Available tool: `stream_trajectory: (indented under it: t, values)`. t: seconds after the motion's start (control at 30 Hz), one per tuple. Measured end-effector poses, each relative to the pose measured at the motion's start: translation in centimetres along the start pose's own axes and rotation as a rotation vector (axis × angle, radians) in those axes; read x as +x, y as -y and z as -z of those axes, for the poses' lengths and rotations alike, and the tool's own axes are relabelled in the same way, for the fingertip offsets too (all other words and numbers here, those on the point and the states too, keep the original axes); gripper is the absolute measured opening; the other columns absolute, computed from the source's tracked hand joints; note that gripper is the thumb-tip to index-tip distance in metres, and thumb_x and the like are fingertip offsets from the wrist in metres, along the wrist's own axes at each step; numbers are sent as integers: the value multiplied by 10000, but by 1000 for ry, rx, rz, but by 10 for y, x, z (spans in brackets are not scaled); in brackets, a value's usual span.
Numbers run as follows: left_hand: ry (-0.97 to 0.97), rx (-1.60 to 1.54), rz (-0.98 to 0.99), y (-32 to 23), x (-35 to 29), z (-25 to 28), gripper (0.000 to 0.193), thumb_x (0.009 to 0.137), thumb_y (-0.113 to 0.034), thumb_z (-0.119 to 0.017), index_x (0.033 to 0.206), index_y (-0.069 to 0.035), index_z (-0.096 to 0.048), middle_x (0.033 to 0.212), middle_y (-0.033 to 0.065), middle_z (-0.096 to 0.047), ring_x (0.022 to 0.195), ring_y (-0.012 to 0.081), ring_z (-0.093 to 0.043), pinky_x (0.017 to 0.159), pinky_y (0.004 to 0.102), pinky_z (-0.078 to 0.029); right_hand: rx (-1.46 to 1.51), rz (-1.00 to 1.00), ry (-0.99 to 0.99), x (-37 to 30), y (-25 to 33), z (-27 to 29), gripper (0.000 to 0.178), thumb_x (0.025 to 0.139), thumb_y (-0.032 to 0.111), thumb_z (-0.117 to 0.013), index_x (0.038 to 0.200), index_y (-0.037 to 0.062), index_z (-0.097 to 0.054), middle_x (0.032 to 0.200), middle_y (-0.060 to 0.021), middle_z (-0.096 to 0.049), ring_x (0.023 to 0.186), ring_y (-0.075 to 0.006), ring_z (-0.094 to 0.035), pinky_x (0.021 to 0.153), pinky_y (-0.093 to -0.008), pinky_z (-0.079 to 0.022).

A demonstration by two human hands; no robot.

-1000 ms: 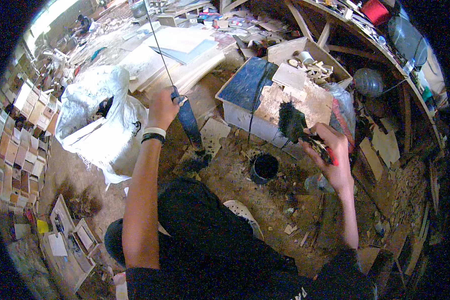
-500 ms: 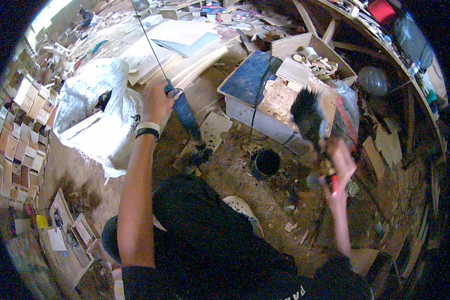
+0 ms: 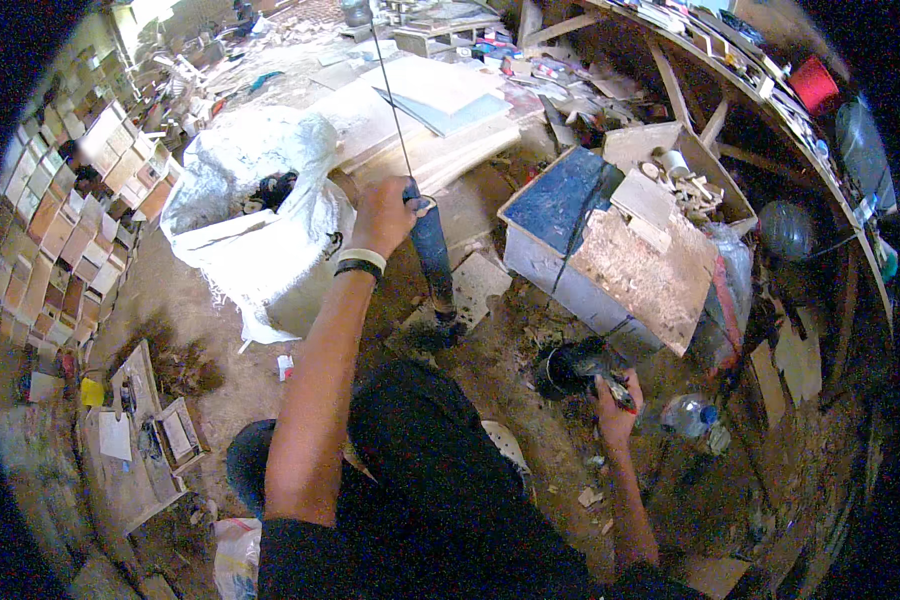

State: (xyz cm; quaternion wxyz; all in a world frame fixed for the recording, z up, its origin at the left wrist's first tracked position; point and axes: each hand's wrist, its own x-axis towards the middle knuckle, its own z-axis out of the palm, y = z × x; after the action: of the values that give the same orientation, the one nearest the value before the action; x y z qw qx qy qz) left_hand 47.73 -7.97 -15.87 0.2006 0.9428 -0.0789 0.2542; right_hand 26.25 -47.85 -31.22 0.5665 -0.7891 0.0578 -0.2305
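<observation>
My left hand [image 3: 382,214] is raised and grips the top of a long blue-painted piece [image 3: 434,262]. The piece hangs upright from a thin wire [image 3: 390,95] that runs to the top of the picture. Its lower end is just above the dirt floor. My right hand [image 3: 615,398] is low at the right and holds a paint brush [image 3: 602,372] by its handle. The bristles are down at the rim of a small black can [image 3: 562,370] standing on the floor. My dark-clothed knee lies between the two arms.
A blue-topped wooden crate [image 3: 560,205] with boards and scraps stands behind the can. A white sack [image 3: 255,215] sits at the left, stacked boards [image 3: 440,110] behind it. A plastic bottle [image 3: 690,415] lies right of my hand. Small tiles [image 3: 45,220] line the left wall.
My right hand has come down from in front of the crate and brought the brush to the black can. My left hand keeps its grip on the hanging blue piece.
</observation>
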Motion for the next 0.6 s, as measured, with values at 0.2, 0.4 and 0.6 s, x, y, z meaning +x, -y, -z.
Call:
stream_trajectory:
  t: [0.2, 0.4, 0.6]
  values:
    - [-31, -106, -44, -6, 4, 1, 127, 726, -79, -733, 808, -4, -672, 839, 234, -662, 848, 421, -636, 776, 494, -499, 48, 215, -74, 4, 41, -59, 211, 838, 99, -746, 850, 33, -546, 784, -17, -571, 704, -110, -506, 649, -269, -440]
    - [5, -27, -96, -17, 10, -5, 138, 708, -85, -746, 798, -3, -680, 833, 234, -665, 845, 418, -640, 760, 493, -510, 66, 580, 287, 59, 96, -142, 194, 830, 75, -722, 818, 22, -535, 786, -113, -537, 723, -201, -547, 664, -321, -446]
    - [31, -47, -15, -30, 16, -6, 113, 704, -94, -760, 764, -20, -700, 808, 233, -674, 812, 412, -660, 783, 474, -538, 139, 352, 556, 47, 57, -190, 222, 840, 31, -632, 1058, 49, -593, 966, -157, -594, 785, -335, -605, 696, -389, -489]
